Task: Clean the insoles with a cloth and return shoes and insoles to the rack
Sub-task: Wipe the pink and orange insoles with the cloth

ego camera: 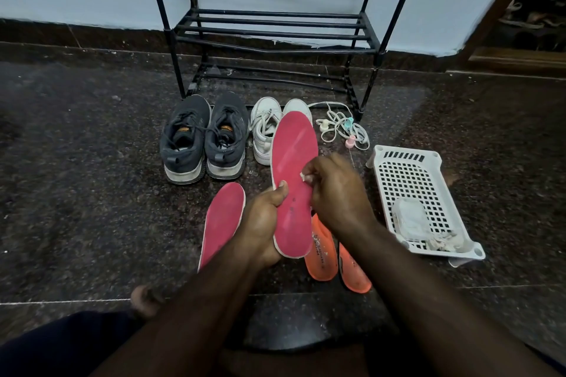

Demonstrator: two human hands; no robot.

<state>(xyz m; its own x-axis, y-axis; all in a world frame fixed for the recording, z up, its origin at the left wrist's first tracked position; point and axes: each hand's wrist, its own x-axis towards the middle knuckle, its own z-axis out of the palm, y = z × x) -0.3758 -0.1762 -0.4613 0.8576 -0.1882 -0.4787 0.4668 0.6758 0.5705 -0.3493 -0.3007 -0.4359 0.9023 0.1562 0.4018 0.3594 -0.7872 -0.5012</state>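
The left hand [260,223] has its grip closed around the heel end of a pink insole [294,180], thumb pressed on the insole's left edge and fingers curled underneath, holding it tilted up off the floor [76,162] with the toe pointing away. The right hand [333,193] meets the same insole from its right edge, its grip pinched tight on a small white scrap [303,176] that looks like cloth; the scrap touches the pink surface about halfway along. Only a bit of it shows between the fingertips.

Just left of the left hand, a second pink insole [222,220] lies flat on the floor, partly hidden by the forearm. Beneath the right wrist lie two orange insoles [321,257] side by side, also on the floor. Beyond the held insole's toe stands a pair of white sneakers [265,131], one mostly covered by it, and to their left a pair of dark grey sneakers [202,141], heels toward the person. Farther beyond, the black rack [275,27] stands against the wall, its lower shelves bare.

Right of the right hand sits a white perforated basket [419,193] holding a crumpled white cloth [441,243] and a pale lidded container [410,217]. A tangle of pale cords [343,128] lies beyond the basket, near the rack's foot
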